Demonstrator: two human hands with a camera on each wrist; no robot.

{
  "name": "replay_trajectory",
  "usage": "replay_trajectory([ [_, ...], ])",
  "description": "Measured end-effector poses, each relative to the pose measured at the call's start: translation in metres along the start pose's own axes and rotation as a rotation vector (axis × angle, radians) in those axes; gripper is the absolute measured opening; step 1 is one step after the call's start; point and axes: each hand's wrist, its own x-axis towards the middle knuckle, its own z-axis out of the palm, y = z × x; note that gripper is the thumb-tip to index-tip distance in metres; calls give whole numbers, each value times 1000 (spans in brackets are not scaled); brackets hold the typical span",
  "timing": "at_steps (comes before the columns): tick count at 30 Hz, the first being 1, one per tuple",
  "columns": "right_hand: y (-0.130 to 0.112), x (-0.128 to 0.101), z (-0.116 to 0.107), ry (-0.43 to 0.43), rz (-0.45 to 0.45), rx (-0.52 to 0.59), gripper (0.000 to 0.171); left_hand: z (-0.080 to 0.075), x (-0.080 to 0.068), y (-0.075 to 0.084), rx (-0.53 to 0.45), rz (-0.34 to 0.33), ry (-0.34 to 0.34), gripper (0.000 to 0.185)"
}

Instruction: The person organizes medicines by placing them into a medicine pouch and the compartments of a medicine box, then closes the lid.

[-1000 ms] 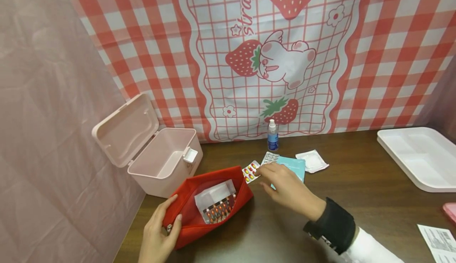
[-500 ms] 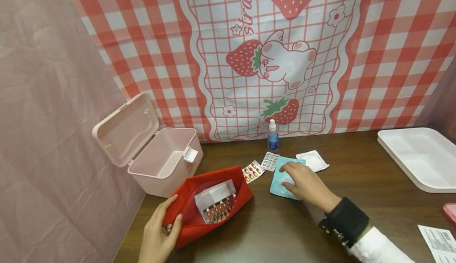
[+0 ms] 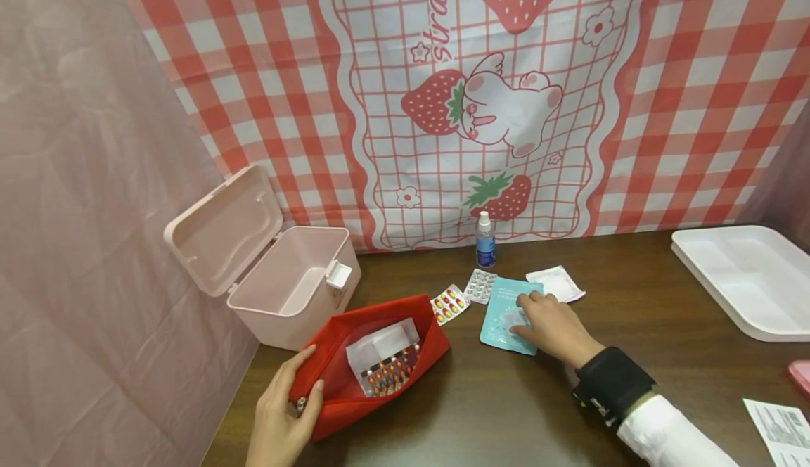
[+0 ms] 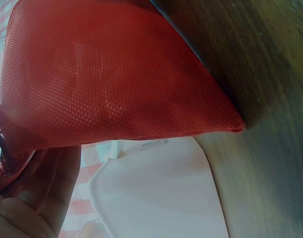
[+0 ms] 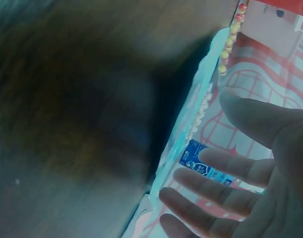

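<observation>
1. The right hand (image 3: 552, 325) lies flat on a teal sachet (image 3: 503, 312), its fingers (image 3: 528, 303) straight and slightly spread, pressing on the packet rather than curling round it.
2. The teal sachet rests on the dark wooden table (image 3: 633, 382), just to the right of the red pouch (image 3: 373, 365) and well in front of the small blue-labelled bottle (image 3: 484, 240).
3. The left hand (image 3: 281, 418) grips the near left end of the red pouch, thumb on the outer side and fingers curled round the edge by the zip pull.
4. The red pouch lies open on the table; inside it show a blister strip of orange capsules (image 3: 387, 372) and a white packet (image 3: 382, 344).
5. Just beside the pouch's far right corner lies a blister card of red and yellow capsules (image 3: 448, 304); to the right of that card, touching the sachet's far left corner, lies a white-pill blister card (image 3: 479, 285).
6. A white gauze packet (image 3: 554, 285) lies at the sachet's far right corner.
7. A pink storage box (image 3: 278, 277) with its lid up stands just behind and to the left of the pouch.
8. A white tray (image 3: 740, 277) sits far to the right of the pouch, and a printed paper slip (image 3: 780, 428) lies nearer than the tray.
</observation>
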Motion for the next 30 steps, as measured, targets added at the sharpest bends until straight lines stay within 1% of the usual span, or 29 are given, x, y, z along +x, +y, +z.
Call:
replay_trajectory([
  [8, -2, 3, 6, -86, 91, -12, 42, -1, 0, 0, 6, -10, -2, 57],
  [10, -3, 5, 8, -102, 124, -16, 47, 0, 0, 0, 4, -6, -1, 57],
  [14, -8, 7, 9, -134, 201, -26, 62, 0, 0, 0, -2, -3, -5, 57],
  [17, -10, 7, 9, -144, 235, -25, 70, 0, 0, 0, -4, -3, -6, 57],
  [20, -12, 8, 9, -148, 247, -19, 74, 0, 0, 0, -5, -3, -5, 57],
  [25, -12, 9, 10, -182, 263, 32, 80, 0, 0, -1, -10, -6, -9, 57],
  [30, -9, 13, 9, -182, 282, 156, 81, 0, 0, 0, -11, -1, -6, 57],
])
